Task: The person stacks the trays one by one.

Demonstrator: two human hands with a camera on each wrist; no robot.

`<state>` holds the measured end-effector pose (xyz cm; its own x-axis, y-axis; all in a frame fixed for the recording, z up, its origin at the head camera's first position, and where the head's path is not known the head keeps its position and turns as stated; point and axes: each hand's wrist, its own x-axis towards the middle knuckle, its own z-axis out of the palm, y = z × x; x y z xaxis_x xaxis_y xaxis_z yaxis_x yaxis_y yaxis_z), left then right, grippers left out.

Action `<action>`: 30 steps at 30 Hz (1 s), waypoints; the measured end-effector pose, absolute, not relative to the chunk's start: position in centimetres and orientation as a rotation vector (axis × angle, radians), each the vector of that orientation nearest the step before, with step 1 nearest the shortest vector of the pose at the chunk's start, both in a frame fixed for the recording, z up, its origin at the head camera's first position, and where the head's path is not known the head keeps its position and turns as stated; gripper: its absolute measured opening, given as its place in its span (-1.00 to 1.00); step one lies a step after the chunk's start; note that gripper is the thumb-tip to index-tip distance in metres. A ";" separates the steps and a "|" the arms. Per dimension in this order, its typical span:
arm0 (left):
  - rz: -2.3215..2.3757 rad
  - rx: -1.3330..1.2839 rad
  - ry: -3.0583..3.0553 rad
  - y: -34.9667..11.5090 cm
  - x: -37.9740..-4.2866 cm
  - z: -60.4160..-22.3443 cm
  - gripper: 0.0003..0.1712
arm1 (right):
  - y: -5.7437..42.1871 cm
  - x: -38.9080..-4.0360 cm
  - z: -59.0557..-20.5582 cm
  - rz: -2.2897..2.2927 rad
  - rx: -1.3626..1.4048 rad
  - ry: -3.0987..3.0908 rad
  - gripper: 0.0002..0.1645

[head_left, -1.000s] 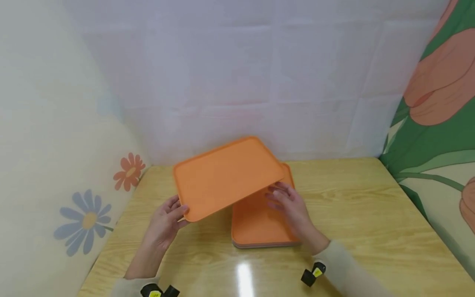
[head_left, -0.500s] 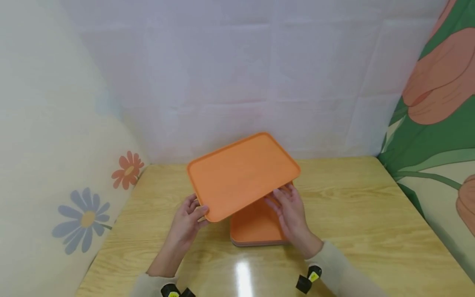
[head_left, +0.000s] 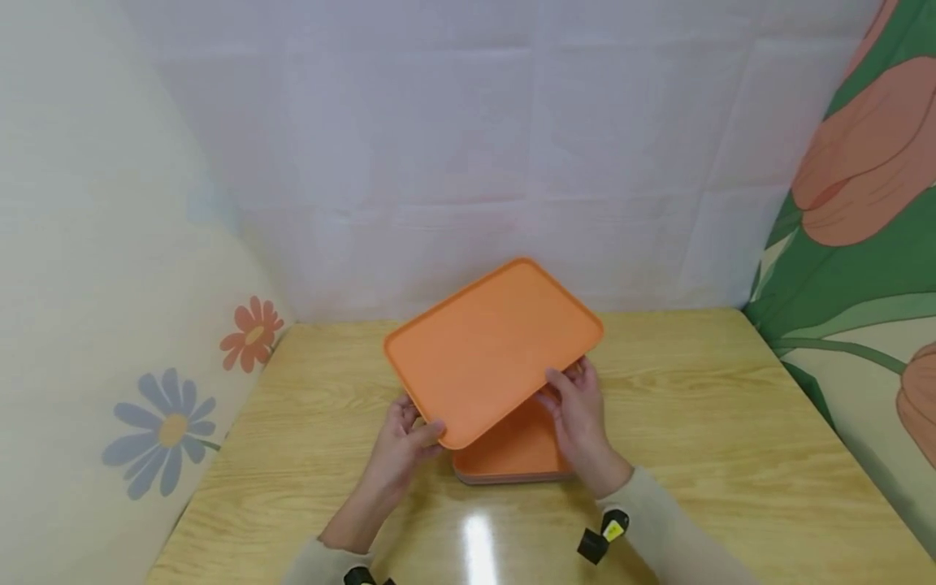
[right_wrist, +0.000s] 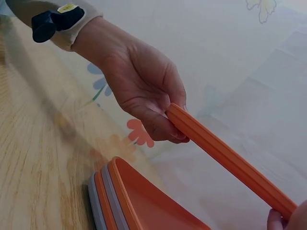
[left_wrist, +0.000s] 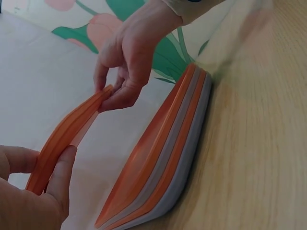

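Note:
An orange rectangular tray (head_left: 493,349) is held up at a slant above a stack of trays (head_left: 512,447). My left hand (head_left: 405,447) pinches its near left corner, thumb on the upper face and fingers beneath. Along the near long edge, toward the right, my right hand (head_left: 581,414) grips the rim with the thumb on top. Both wrist views show the raised tray (left_wrist: 67,129) edge-on, apart from the stack below. Orange and grey trays alternate in that stack (right_wrist: 112,196), an orange one on top. The raised tray hides the stack's far part in the head view.
The stack stands on a light wood-grain table (head_left: 731,422). A white cloth backdrop (head_left: 468,146) hangs behind the table's far edge. Flower-printed panels rise at the left (head_left: 168,431) and right (head_left: 863,244) sides.
The raised tray has moved right over the stack, and my left hand has moved right with it. My right hand, earlier loose by the tray's edge, now grips the rim.

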<state>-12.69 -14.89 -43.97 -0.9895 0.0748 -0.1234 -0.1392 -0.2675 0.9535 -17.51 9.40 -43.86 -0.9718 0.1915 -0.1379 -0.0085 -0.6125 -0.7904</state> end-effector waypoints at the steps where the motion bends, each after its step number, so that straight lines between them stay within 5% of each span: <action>1: 2.401 -0.077 1.795 -14.8 -12.7 -44.1 -0.23 | 9.5 -17.7 -43.9 2.712 -0.327 -1.317 -0.42; 7: 2.332 -0.039 1.777 -14.6 -12.7 -44.6 -0.18 | 10.8 -18.6 -44.5 2.754 -0.336 -1.328 -0.44; 15: 2.360 -0.045 1.793 -17.5 -14.5 -44.1 -0.45 | 13.8 -19.7 -44.6 2.849 -0.324 -1.449 -0.37; 30: 1.899 0.196 1.981 -20.4 -18.6 -43.5 -0.33 | 18.7 -22.9 -44.3 2.972 0.037 -1.815 -0.22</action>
